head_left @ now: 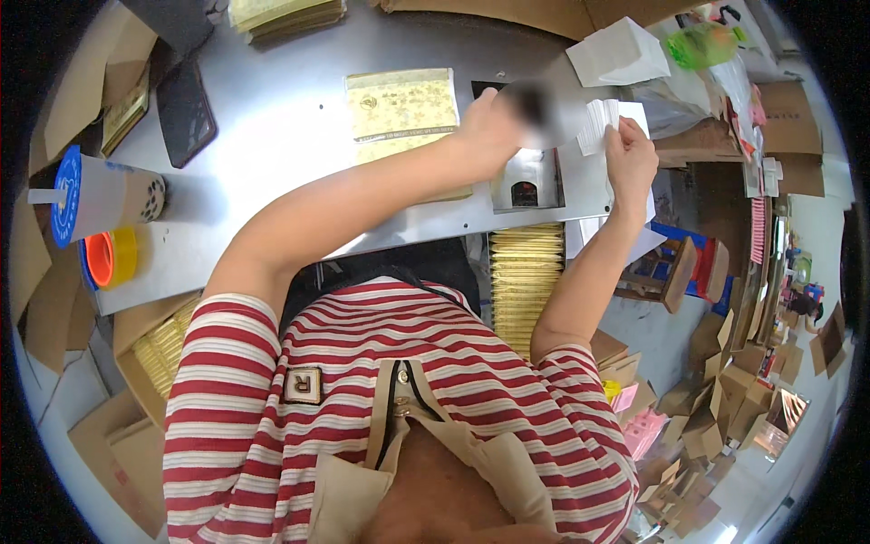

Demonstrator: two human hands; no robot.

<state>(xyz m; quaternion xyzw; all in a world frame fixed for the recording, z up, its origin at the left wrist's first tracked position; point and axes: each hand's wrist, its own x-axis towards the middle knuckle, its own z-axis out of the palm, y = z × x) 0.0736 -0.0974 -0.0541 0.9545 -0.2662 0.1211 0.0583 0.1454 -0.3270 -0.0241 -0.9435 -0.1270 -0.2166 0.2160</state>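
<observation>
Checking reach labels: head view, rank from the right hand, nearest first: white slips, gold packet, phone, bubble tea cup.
1. white slips, at the right hand
2. gold packet, table centre
3. phone, left
4. bubble tea cup, far left edge

Both hands, left hand (pixel 494 122) and right hand (pixel 628 159), hold white paper slips (pixel 600 122) (fanned) over a grey table (pixel 272 136).

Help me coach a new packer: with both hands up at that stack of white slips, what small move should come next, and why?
Probably peel the top slip free. The right hand pinches the stack of white slips at its edge, and the left hand is raised beside it over the small machine, though blur hides its fingertips. The gold pouches lie untouched on the metal table.
</observation>
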